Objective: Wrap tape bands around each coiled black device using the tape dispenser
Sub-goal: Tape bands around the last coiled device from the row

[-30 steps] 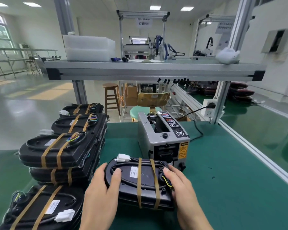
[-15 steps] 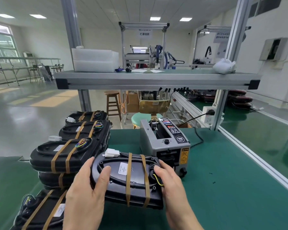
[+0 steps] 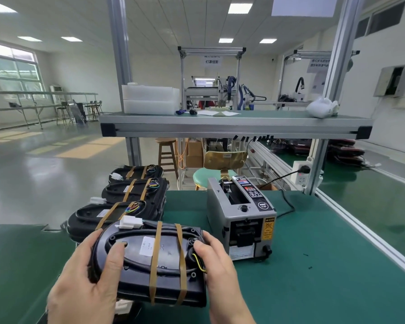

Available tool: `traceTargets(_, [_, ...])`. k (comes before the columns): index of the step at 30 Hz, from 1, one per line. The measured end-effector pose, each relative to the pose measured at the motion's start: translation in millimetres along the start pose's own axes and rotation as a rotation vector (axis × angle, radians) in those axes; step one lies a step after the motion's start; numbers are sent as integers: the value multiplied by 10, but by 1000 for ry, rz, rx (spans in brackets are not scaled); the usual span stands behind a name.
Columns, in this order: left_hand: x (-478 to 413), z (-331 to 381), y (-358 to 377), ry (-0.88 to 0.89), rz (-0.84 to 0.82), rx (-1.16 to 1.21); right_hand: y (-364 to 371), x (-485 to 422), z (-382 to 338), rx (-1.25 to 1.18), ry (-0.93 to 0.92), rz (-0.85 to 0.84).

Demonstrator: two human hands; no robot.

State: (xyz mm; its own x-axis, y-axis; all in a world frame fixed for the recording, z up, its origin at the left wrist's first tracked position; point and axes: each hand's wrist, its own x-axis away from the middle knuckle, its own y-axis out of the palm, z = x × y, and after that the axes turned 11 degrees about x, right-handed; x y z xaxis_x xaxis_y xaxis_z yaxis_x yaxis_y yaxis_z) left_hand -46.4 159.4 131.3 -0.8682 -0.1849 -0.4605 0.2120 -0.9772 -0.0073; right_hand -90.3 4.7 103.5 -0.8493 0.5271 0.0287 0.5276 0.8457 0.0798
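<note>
A black device (image 3: pixel 164 258) with a coiled cable, a white connector and two tan tape bands is held up off the green table, over the stack at the left. My left hand (image 3: pixel 89 279) grips its left end, thumb on the top face. My right hand (image 3: pixel 216 265) grips its right end by the coloured wires. The grey tape dispenser (image 3: pixel 243 218) stands just right of the device, its outlet facing me.
Several taped black devices (image 3: pixel 133 192) lie stacked in a row along the table's left edge. A power cable (image 3: pixel 288 204) runs from the dispenser to a socket on the frame post. An overhead shelf (image 3: pixel 234 125) spans the bench. Bare green mat (image 3: pixel 313 265) lies right of the dispenser.
Both hands have lifted the banded device and carried it left, from in front of the dispenser toward the stack of taped devices.
</note>
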Motion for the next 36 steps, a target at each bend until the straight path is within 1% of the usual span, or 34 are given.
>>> traceTargets(8, [-127, 48, -185, -14, 74, -20, 257, 36, -145, 46, -41, -26])
traceTargets(12, [-246, 27, -306, -43, 72, 18, 379, 61, -187, 85, -53, -32])
traceTargets(17, [-329, -177, -517, -120, 62, 1, 586, 166, -16, 153, -23, -68])
traceTargets(23, [-388, -423, -642, -141, 112, -40, 735, 147, 60, 182, 21, -98])
traceTargets(26, [-468, -472, -683, -163, 121, -71, 827, 127, 40, 175, 12, -117])
traceTargets(31, [-693, -573, -790, -215, 133, -112, 945, 104, -47, 167, 11, -216])
traceTargets(36, [-739, -686, -833, -292, 118, -89, 992, 113, -7, 180, -7, -224])
